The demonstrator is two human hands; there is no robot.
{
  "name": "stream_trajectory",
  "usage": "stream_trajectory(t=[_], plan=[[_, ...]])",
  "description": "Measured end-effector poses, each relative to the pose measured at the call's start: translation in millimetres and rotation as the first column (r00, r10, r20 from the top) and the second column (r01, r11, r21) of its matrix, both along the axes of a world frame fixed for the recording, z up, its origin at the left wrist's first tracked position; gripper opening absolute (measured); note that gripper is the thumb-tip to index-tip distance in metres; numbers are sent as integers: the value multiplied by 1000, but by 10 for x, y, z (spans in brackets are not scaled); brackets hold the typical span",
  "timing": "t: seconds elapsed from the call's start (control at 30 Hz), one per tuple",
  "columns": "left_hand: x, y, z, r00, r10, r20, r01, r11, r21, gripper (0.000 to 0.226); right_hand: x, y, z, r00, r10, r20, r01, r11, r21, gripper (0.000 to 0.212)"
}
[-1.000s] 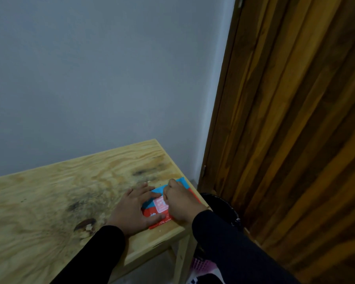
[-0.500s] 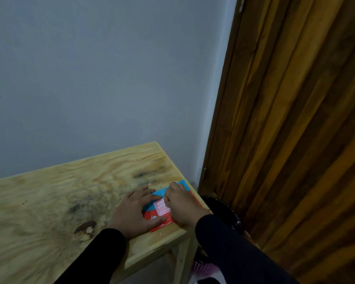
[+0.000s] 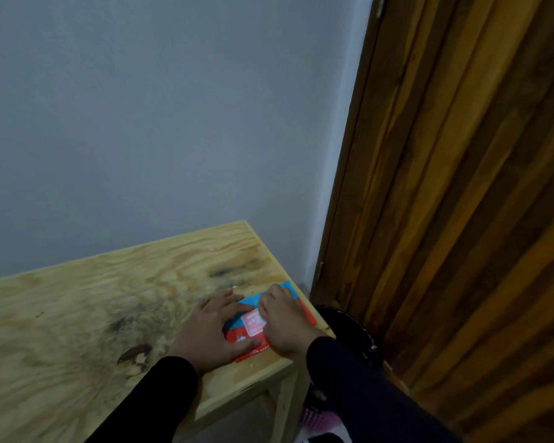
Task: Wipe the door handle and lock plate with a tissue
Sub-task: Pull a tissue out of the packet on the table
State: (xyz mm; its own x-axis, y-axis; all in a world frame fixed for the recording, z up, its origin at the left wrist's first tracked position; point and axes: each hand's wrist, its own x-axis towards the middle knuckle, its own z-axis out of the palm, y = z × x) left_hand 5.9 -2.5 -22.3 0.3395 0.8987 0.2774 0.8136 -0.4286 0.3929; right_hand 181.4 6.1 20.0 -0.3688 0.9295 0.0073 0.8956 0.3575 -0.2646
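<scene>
Hands on the tissue pack (image 3: 251,327) at the table (image 3: 77,314) corner: left hand (image 3: 210,330) flat and open, pinning it; right hand (image 3: 283,324) curled, fingertips at the pink flap. Tissue-fetching step. Next: peel, draw one sheet. Door (image 3: 461,219) waits right; handle unseen.

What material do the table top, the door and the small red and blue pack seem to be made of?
Table top: probably unfinished plywood; pale swirling grain, dark knot, matte. Door: dark brown wood, slightly glossy, streaked grain. Pack: likely thin plastic film, printed; faint sheen.
</scene>
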Motion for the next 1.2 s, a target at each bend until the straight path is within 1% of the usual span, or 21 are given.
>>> stream_trajectory(t=[0.1,0.2,0.33,0.43,0.53,0.6,0.7,0.8,0.93,1.07,1.2], plan=[[-2,2,1,1000,6,7,-6,1000,-9,71,22,35,-19,988,-57,-144,45,995,-87,9],[-1,-3,1,1000,13,10,-13,1000,-13,72,47,56,-38,962,-109,-251,61,980,-192,26],[3,-6,0,1000,8,29,-7,1000,-30,72,90,84,21,928,-147,-344,40,954,-299,13],[-6,-6,3,1000,3,18,-3,999,-43,72,111,103,76,908,-155,-389,25,947,-320,15],[11,-21,25,1000,13,-28,-14,999,-47,74,120,76,50,923,-117,-366,30,972,-234,12],[109,-26,49,998,57,7,-57,998,-24,73,139,60,38,928,-77,-364,15,986,-169,12],[268,-32,32,991,128,33,-130,989,71,66,179,74,54,937,-45,-345,5,993,-116,19],[309,-26,-4,989,143,37,-147,980,134,62,206,86,66,952,-17,-304,-12,996,-93,22],[299,-21,2,992,128,21,-129,989,73,69,245,83,131,956,-16,-294,-17,994,-111,20],[303,-20,-16,991,135,2,-135,987,82,72,197,93,147,974,34,-223,-54,995,-83,14],[299,-26,1,990,143,-6,-142,988,67,75,142,95,114,978,70,-195,-84,994,-63,15]])
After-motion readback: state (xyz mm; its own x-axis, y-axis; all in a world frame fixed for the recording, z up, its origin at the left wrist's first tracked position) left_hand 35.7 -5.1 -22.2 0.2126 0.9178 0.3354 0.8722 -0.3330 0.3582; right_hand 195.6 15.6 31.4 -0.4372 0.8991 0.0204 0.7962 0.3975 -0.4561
